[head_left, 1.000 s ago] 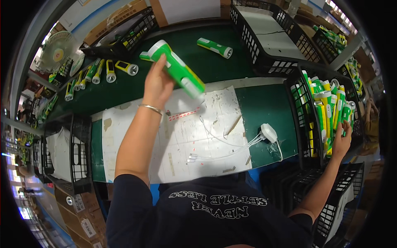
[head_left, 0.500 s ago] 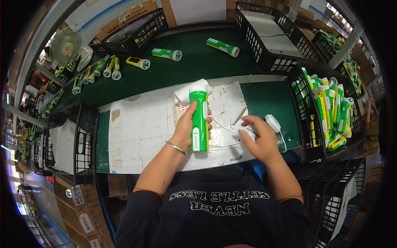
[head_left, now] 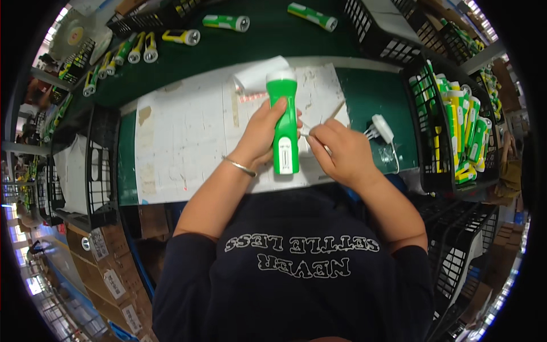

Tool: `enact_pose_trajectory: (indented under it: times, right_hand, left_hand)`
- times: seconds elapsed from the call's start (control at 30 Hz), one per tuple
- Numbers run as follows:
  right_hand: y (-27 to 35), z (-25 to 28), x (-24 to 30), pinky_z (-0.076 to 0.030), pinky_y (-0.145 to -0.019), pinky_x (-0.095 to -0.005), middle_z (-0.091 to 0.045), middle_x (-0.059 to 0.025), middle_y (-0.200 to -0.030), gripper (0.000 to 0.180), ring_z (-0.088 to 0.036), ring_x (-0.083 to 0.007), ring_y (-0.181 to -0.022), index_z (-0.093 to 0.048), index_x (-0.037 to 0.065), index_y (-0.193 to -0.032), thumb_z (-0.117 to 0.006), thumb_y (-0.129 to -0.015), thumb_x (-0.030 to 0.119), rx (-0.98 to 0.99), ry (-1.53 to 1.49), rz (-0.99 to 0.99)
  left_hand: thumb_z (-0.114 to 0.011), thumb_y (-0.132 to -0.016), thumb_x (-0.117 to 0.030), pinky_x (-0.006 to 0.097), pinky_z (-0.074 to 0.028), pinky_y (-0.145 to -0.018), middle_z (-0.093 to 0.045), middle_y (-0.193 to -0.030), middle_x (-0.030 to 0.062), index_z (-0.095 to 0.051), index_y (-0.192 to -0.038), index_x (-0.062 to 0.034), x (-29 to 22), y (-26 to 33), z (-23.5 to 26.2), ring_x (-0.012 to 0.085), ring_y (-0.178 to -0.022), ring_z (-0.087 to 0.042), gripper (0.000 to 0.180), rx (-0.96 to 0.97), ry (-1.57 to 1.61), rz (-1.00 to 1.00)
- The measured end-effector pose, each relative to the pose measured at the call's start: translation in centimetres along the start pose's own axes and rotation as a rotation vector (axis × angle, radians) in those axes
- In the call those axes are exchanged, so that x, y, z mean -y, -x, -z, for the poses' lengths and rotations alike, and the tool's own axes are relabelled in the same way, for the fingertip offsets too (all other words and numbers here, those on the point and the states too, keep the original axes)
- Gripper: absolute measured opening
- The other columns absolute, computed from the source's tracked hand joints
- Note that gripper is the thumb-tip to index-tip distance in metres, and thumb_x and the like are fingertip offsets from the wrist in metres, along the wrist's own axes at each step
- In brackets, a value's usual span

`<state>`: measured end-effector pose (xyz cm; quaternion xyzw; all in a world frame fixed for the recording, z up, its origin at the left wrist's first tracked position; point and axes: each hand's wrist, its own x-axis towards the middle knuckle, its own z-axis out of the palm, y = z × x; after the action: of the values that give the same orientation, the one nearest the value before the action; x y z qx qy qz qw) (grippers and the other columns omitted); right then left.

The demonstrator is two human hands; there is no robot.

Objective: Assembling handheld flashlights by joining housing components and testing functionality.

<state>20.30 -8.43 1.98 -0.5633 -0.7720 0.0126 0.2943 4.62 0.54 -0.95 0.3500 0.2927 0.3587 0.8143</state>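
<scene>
My left hand [head_left: 263, 132] is wrapped round a green flashlight [head_left: 286, 128] with a white head and a white label panel. The flashlight stands lengthwise in view, its head away from me, above the white work sheet [head_left: 188, 131]. Close against its right side, my right hand [head_left: 342, 149] is closed in a pinch. A thin whitish cord end [head_left: 304, 135] shows at those fingertips, pointing at the flashlight; whether it touches is hidden. Right of that hand lies a white plug-in charger [head_left: 383, 129] with its cord. Behind the flashlight head is a white paper roll [head_left: 259, 75].
Flashlights, among them a green one [head_left: 226, 23] and a yellow one [head_left: 181, 37], lie along the green table [head_left: 188, 74]. A black crate [head_left: 450, 185] at right holds many flashlights. Another black crate [head_left: 102, 219] stands at left. A thin stick [head_left: 336, 108] lies behind my right hand.
My right hand has moved left to the flashlight's side and its fingers have closed on the cord end. The view has tilted, so the table sits higher. My left hand keeps its hold.
</scene>
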Motion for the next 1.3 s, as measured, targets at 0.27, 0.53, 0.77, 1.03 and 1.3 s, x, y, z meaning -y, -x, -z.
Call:
enact_pose_trajectory:
  times: [0.27,0.53,0.77,1.03,1.3]
  right_hand:
    - [-0.4,-1.5,1.3,-0.040,-0.042,-0.0322,-0.046,-0.0038,-0.065,0.014,-0.052,-0.0210,-0.048,-0.053,0.011,-0.071,-0.065,-0.072,0.016,0.087,0.135,0.205]
    - [2.7,-0.6,2.0,-0.038,-0.043,-0.0341,-0.044,-0.0033,-0.063,0.024,-0.048,-0.0220,-0.047,-0.049,0.013,-0.064,-0.071,-0.067,0.021,0.317,-0.257,0.442]
    - [-0.1,-3.6,0.7,-0.037,-0.047,-0.0319,-0.043,-0.0056,-0.059,0.037,-0.044,-0.0215,-0.050,-0.045,0.006,-0.066,-0.074,-0.071,0.028,0.089,-0.473,-0.306]
    - [-1.6,-2.0,-3.3,-0.028,-0.045,-0.0234,-0.039,0.0048,-0.054,0.039,-0.032,-0.0035,-0.052,-0.041,0.007,-0.058,-0.067,-0.081,0.024,0.023,-0.767,-0.464]
    - [-2.9,0.2,-3.9,-0.041,-0.064,-0.0233,-0.055,-0.0006,-0.091,0.066,-0.049,-0.0093,-0.074,-0.049,0.011,-0.124,-0.078,-0.067,0.024,0.437,-0.815,-0.364]
  left_hand:
    - [-0.033,-0.098,-0.036,0.029,-0.049,-0.070,-0.057,-0.094,0.0074,-0.046,-0.114,-0.0063,1.2,0.7,0.4,0.0138,-0.078,-0.056,0.036,0.012,-0.301,-0.127]
    - [-0.031,-0.097,-0.044,0.025,-0.046,-0.062,-0.057,-0.082,0.0070,-0.048,-0.109,-0.0084,0.6,0.5,1.3,0.0111,-0.070,-0.054,0.041,-0.027,-0.174,-0.088]
    - [-0.045,-0.095,-0.030,0.029,-0.050,-0.070,-0.057,-0.098,0.0090,-0.044,-0.116,-0.0052,0.9,1.1,0.5,0.0140,-0.082,-0.057,0.033,0.059,-0.156,-0.123]
    - [-0.053,-0.091,-0.027,0.026,-0.048,-0.071,-0.056,-0.096,0.0067,-0.042,-0.120,-0.0051,-0.4,2.1,1.4,0.0119,-0.084,-0.057,0.038,0.008,-0.455,0.031]
    - [-0.067,-0.073,-0.018,0.036,-0.047,-0.080,-0.056,-0.105,0.0155,-0.050,-0.115,-0.0036,-3.6,4.6,2.0,0.0315,-0.093,-0.057,0.047,0.231,-1.560,-0.302]
